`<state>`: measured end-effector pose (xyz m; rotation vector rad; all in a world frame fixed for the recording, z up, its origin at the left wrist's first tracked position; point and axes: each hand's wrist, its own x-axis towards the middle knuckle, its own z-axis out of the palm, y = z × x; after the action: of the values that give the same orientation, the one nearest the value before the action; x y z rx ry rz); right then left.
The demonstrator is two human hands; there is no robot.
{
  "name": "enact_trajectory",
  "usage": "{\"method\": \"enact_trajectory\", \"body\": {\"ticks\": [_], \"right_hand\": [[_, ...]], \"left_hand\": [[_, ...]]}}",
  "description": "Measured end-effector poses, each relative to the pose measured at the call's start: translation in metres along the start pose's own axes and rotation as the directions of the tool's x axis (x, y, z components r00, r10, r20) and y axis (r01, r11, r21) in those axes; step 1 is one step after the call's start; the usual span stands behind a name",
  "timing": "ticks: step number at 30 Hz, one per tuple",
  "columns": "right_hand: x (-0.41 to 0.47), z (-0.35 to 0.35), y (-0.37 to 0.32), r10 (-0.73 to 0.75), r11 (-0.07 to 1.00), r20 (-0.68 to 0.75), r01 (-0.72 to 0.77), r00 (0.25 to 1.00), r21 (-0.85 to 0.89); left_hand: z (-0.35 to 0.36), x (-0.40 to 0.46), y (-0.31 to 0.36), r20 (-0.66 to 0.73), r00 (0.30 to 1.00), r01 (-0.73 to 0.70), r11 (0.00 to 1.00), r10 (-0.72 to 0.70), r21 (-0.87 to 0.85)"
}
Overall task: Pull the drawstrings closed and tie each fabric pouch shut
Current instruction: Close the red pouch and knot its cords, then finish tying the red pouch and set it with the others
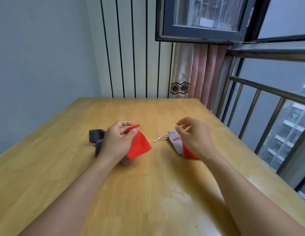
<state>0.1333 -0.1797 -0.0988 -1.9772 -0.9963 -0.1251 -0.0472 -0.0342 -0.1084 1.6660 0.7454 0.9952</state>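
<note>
A person is sitting at a yellowish wooden tabletop (148,176), both bare forearms reaching forward over it. The left hand (117,140) is curling its fingers and pinching the thin red drawstring (133,127) of a bright red fabric pouch (139,147), the cord sticking out to the right past the fingertips. That red pouch is lying partly under the hand, its body spreading toward the right, and a sliver of grey cloth is showing beneath its lower edge. Just to the left of this hand, a heap of dark grey fabric pouches (97,138) is resting on the tabletop, partly hidden by the wrist.

The right hand (194,137) is hovering with its fingers loosely curled over a second small pile; whether the fingertips are actually gripping a cord cannot be told, since they are blurred. Under it a light grey fabric pouch (176,143) is lying with its silver-white drawstrings (159,138) trailing out to the left across the wood. A second red fabric pouch (189,153) is peeking out from beneath the grey one, and a short red cord (177,138) is lying across the grey pouch's top. The two piles are sitting well apart, with bare wood between them.

Beyond the tabletop a pink pleated curtain (208,74) is hanging beside a metal railing (267,92).
</note>
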Motion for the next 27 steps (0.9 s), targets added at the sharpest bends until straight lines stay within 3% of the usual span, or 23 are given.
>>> {"method": "enact_trajectory", "body": {"ticks": [2, 4, 6, 11, 13, 16, 18, 19, 21, 23, 27], "right_hand": [[0.009, -0.017, 0.024, 0.035, 0.939, 0.076, -0.007, 0.997, -0.344], [0.011, -0.024, 0.037, 0.151, 0.885, 0.16, -0.062, 0.975, -0.461], [0.012, -0.022, 0.043, 0.175, 0.871, 0.188, -0.063, 0.966, -0.487], [0.015, -0.017, 0.051, 0.127, 0.876, 0.199, -0.016, 0.972, -0.483], [0.017, -0.022, 0.047, 0.07, 0.877, 0.194, 0.032, 0.978, -0.48], [0.015, -0.032, 0.026, -0.102, 0.955, 0.184, 0.147, 0.978, -0.256], [0.007, -0.03, 0.003, -0.204, 0.979, 0.254, 0.2, 0.945, 0.044], [0.002, -0.026, -0.008, -0.257, 0.962, 0.297, 0.214, 0.92, 0.17], [-0.009, -0.01, -0.02, -0.306, 0.923, 0.343, 0.189, 0.888, 0.334], [-0.016, 0.002, -0.026, -0.307, 0.894, 0.354, 0.14, 0.883, 0.426], [-0.015, 0.001, -0.023, -0.169, 0.843, 0.386, -0.07, 0.907, 0.534]], "left_hand": [[-0.018, 0.011, -0.004, -0.018, 0.997, -0.063, 0.971, 0.069, 0.231], [-0.028, 0.011, -0.009, 0.037, 0.995, -0.098, 0.879, 0.092, 0.466], [-0.029, 0.009, -0.013, 0.057, 0.987, -0.153, 0.771, 0.15, 0.618], [-0.028, 0.004, -0.009, 0.045, 0.931, -0.252, 0.547, 0.363, 0.798], [-0.027, 0.001, -0.007, 0.017, 0.903, -0.258, 0.512, 0.429, 0.819], [-0.016, -0.01, 0.005, -0.017, 0.826, -0.411, 0.623, 0.563, 0.666], [-0.003, -0.02, 0.011, 0.064, 0.849, -0.506, 0.773, 0.524, 0.383], [0.004, -0.026, 0.014, 0.135, 0.888, -0.459, 0.864, 0.439, 0.207], [0.015, -0.033, 0.014, 0.269, 0.939, -0.208, 0.977, 0.212, -0.043], [0.02, -0.033, 0.007, 0.319, 0.945, -0.046, 0.995, 0.073, -0.092], [0.013, -0.025, 0.002, 0.255, 0.966, 0.085, 0.979, -0.035, -0.185]]}}
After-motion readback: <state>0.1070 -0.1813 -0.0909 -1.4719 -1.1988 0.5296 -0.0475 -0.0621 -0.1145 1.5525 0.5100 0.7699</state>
